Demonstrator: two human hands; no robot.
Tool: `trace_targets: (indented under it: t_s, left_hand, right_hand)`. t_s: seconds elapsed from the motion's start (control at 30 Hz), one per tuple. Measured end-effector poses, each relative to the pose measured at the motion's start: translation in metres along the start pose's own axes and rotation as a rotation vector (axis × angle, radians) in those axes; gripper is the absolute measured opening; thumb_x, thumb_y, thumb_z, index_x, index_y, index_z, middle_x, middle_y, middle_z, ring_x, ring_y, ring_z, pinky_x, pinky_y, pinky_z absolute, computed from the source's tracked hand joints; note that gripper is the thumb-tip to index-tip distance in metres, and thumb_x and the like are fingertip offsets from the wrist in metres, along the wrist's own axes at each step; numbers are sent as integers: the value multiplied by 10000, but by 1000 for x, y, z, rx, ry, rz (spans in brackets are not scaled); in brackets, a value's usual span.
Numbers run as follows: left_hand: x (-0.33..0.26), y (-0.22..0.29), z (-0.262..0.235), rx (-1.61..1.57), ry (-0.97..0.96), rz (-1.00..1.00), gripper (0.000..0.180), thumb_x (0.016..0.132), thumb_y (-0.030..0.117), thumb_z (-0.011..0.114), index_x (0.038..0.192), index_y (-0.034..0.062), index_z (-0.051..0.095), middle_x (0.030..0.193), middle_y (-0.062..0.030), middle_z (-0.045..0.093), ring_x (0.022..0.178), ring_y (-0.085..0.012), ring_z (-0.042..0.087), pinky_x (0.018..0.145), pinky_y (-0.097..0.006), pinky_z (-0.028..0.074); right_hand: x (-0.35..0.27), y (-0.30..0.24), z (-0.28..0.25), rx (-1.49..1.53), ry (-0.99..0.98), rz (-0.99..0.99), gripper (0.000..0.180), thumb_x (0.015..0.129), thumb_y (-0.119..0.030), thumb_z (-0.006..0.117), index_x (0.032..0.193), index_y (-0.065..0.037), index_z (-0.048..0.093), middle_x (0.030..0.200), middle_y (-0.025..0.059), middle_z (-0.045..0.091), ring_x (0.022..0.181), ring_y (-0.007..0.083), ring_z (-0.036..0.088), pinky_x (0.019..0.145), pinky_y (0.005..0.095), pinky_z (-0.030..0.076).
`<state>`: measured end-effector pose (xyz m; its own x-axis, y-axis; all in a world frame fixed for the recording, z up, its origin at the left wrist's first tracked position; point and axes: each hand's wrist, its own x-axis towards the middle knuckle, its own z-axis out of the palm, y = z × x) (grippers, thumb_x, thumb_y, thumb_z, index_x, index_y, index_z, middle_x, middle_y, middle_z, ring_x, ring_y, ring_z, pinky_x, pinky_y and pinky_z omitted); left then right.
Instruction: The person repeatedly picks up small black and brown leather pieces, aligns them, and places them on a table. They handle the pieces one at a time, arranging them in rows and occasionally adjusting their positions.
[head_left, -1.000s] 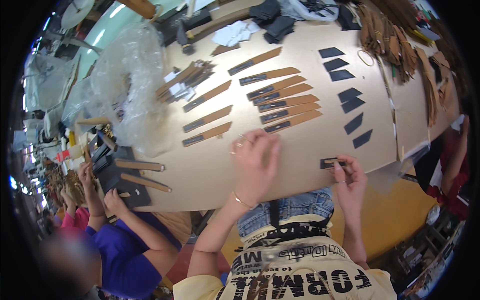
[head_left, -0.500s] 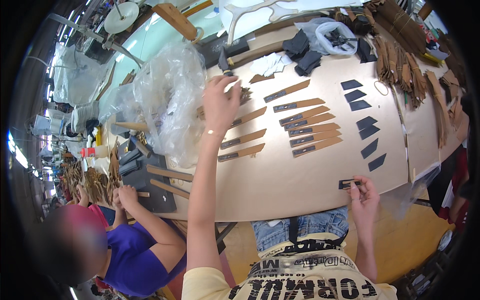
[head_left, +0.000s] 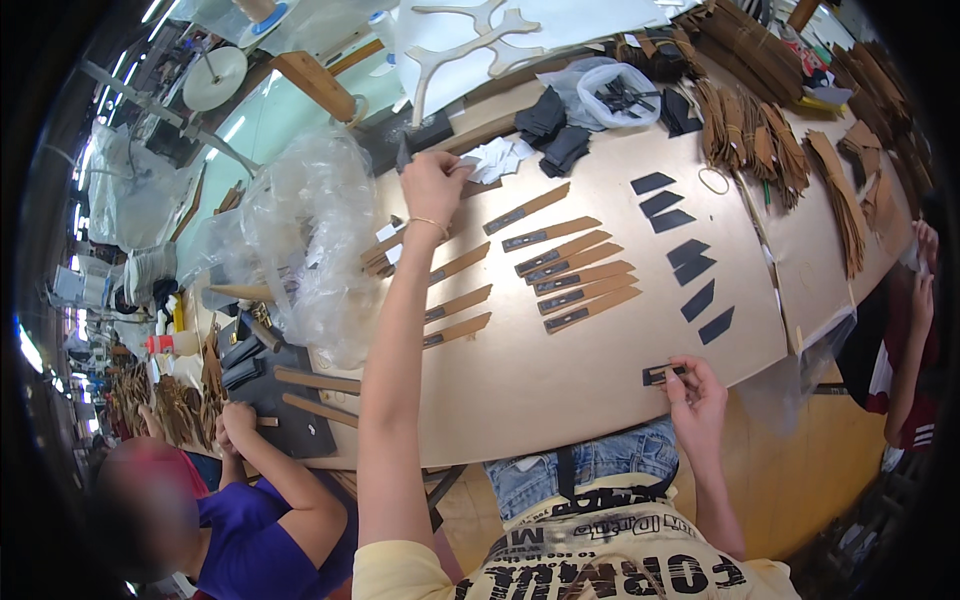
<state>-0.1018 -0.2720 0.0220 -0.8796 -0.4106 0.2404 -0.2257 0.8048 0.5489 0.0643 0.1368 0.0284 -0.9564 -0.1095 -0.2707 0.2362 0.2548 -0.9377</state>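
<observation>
My left hand (head_left: 432, 188) reaches across the table with its fingers curled together, beside a pile of small white pieces (head_left: 497, 158). A dark object (head_left: 404, 153) shows at its left side; whatever lies within the fingers is hidden. Near the front edge, my right hand (head_left: 698, 390) pinches a small black rectangular piece with a slot (head_left: 656, 375). Between the hands lie several brown strips with slotted black ends (head_left: 567, 270), arranged in two columns. To their right is a column of black slanted pieces (head_left: 690, 262).
Crumpled clear plastic (head_left: 325, 230) covers the table's left part. At the back are black piece stacks (head_left: 565, 150) and a plastic bag of dark parts (head_left: 620, 95). Brown strip bundles (head_left: 745, 130) lie far right. A co-worker in purple (head_left: 270, 530) sits at the left.
My view has shifted, so the table contents appear further left. Relative to the table, my left hand has moved forward and right, toward the white pieces. My right hand still holds the slotted black piece.
</observation>
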Motion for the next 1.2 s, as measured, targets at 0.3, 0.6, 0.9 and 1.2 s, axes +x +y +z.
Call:
trace_targets:
  t_s: [0.3, 0.6, 0.9, 1.2]
  left_hand:
    - [-122, 81, -40, -702, -760, 144, 193, 902, 12, 635, 1073, -32, 712, 875, -145, 721, 862, -161, 680, 736, -297, 540]
    - [-190, 149, 23, -529, -1041, 65, 280, 814, 27, 726, 1001, -38, 528, 690, -128, 671, 633, -172, 696, 587, -265, 532]
    - [-189, 149, 34, -450, -1050, 58, 288, 769, 32, 738, 937, -34, 514, 686, -130, 658, 646, -189, 711, 580, -285, 546]
    - [-189, 146, 40, -496, -1027, 39, 286, 769, 45, 751, 916, -42, 522, 720, -135, 657, 645, -194, 707, 598, -291, 554]
  right_hand:
    - [-1, 6, -3, -25, -11, 23, 200, 952, -13, 589, 1145, 38, 602, 938, 69, 688, 866, 97, 653, 777, 228, 518]
    - [1, 4, -3, -31, -24, 71, 237, 954, 10, 570, 1190, 34, 582, 926, 67, 688, 850, 87, 644, 785, 226, 515]
    - [-3, 7, -1, 51, 22, 48, 222, 951, -3, 587, 1171, 30, 594, 864, 34, 645, 796, 65, 587, 713, 215, 470]
    - [-9, 4, 1, -263, -9, -327, 338, 856, -137, 756, 1129, 37, 660, 953, 128, 671, 812, 207, 642, 727, 334, 531]
